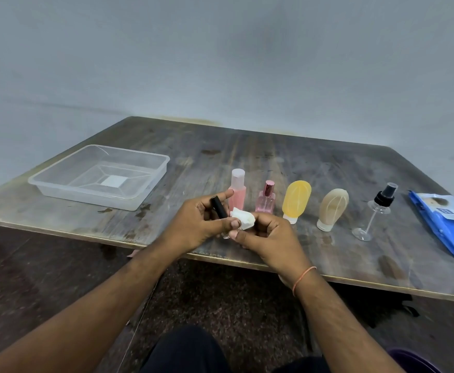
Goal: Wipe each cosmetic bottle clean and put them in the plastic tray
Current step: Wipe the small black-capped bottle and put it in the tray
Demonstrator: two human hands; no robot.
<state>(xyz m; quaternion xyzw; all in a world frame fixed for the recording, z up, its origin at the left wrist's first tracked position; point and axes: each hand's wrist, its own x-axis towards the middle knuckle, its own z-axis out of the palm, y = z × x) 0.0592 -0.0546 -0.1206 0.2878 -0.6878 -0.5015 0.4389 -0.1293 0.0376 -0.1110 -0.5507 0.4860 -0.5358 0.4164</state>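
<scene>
Black-capped and clear-bodied, a small glass bottle [218, 211] sits in the left hand [201, 224], whose grip is curled round it just in front of the tall pink plastic bottle with the frosted cap [237, 193]. The right hand [267, 236], to the right of that, pinches a crumpled white wipe [243, 219] against the small bottle's lower body. Both are held above the worn dark wooden tabletop [274, 162].

To do this wipe well, I judge the left hand should turn the bottle slowly while the wipe wraps round it, so every side, the base and the cap get covered; a firm hold matters, since damp glass may slip.

Right of the tall pink bottle stand a square pink perfume bottle [265, 201], a yellow silicone tube [295, 199], a beige silicone tube [332, 208] and a clear spray bottle with a black pump [376, 211], with a blue wipe packet [446, 224] farthest right. Well to its left lies the clear plastic tray [145, 195], holding no bottles.
</scene>
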